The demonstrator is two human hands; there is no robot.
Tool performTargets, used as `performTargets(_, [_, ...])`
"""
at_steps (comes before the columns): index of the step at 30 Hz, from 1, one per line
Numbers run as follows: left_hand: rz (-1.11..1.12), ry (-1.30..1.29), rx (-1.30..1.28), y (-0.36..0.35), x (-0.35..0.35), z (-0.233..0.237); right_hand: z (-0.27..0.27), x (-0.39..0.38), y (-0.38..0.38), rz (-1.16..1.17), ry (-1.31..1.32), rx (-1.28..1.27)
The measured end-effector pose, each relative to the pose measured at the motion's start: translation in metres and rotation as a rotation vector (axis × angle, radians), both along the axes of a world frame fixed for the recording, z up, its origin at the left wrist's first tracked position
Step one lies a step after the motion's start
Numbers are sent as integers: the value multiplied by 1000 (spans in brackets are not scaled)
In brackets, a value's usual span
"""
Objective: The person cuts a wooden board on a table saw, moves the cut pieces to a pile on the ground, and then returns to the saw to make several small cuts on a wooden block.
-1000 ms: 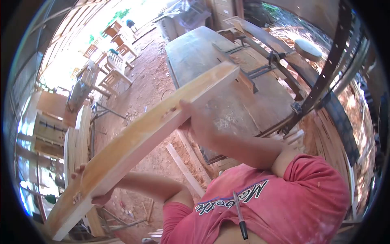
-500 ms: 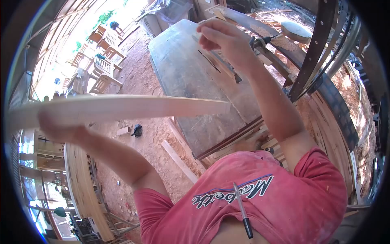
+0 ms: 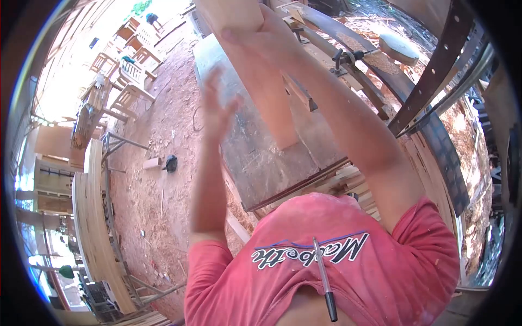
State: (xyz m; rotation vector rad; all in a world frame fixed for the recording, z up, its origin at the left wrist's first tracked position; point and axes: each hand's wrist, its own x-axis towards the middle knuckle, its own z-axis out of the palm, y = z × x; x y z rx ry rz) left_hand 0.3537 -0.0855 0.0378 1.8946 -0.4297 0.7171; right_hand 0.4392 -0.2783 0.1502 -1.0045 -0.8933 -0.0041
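Observation:
A pale wooden board (image 3: 263, 95) slants over the grey metal tabletop (image 3: 255, 168), its far end running out of the top of the view. My right hand (image 3: 258, 35) is closed round the board near that far end. Just left of the board is my left hand (image 3: 220, 108), smeared by motion, with its fingers apart and nothing in them. The board's near end is over the middle of the tabletop. A narrow guide piece (image 3: 300, 92) lies on the table under my right forearm.
At the right stand a clamp-like fitting (image 3: 345, 58) and a dark perforated metal strip (image 3: 435, 70). Long stacked boards (image 3: 100, 233) are at the left. Wooden chairs (image 3: 130, 98) and a distant person (image 3: 154, 20) appear at the upper left. A small block (image 3: 152, 163) lies on the dusty floor.
The board has swung from the left to over the tabletop. My left hand has let go of it and moved right; my right hand has taken hold of it.

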Motion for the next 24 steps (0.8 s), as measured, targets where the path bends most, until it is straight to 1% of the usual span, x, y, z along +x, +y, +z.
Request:
performTargets(1, [-34, 82, -71, -9, 3, -63, -3, 3, -3, -13, 1, 2])
performTargets(2, [-71, 238, -247, -35, -3, -100, -6, 7, -4, -47, -6, -3])
performTargets(3, [-14, 165, -238, -53, 3, -136, -7, 12, -5, -80, -18, -8])
performTargets(4, [-41, 239, -276, -73, 4, -148, -8, 16, -5, -87, -26, -9])
performTargets(5, [-64, 317, -315, -87, 5, -155, -9, 19, -4, -92, -26, -3])
performTargets(6, [-65, 312, -315, -96, 10, -155, -10, 22, -3, -95, -26, 5])
performTargets(7, [33, 290, -333, -101, 16, -154, -10, 26, -2, -95, -32, 7])
performTargets(8, [130, 263, -353, -104, 24, -151, -9, 32, -4, -120, -18, -47])
performTargets(9, [131, 256, -354, -101, 35, -153, -9, 37, -4, -145, 1, -103])
performTargets(11, [-19, 203, -371, -96, 59, -156, -9, 49, -3, -175, 8, -134])
performTargets(12, [-18, 198, -372, -95, 68, -159, -9, 57, -2, -209, 20, -164])
performTargets(14, [-107, 283, -562, -100, 92, -159, -15, 83, 5, -208, -9, -169])
performTargets(17, [-74, 166, -618, -106, 118, -161, -16, 114, 11, -189, -42, -166])
performTargets(18, [-76, 161, -618, -108, 123, -158, -15, 117, 11, -164, -32, -164])
performTargets(20, [8, 155, -580, -110, 132, -156, -15, 127, 10, -163, -28, -161])
performTargets(21, [11, 163, -586, -109, 137, -158, -14, 129, 10, -163, -17, -156])
performTargets(23, [-114, 229, -628, -109, 147, -168, -13, 139, 5, -141, 1, -176])
performTargets(24, [-114, 256, -636, -112, 148, -170, -13, 141, 1, -121, 11, -187])
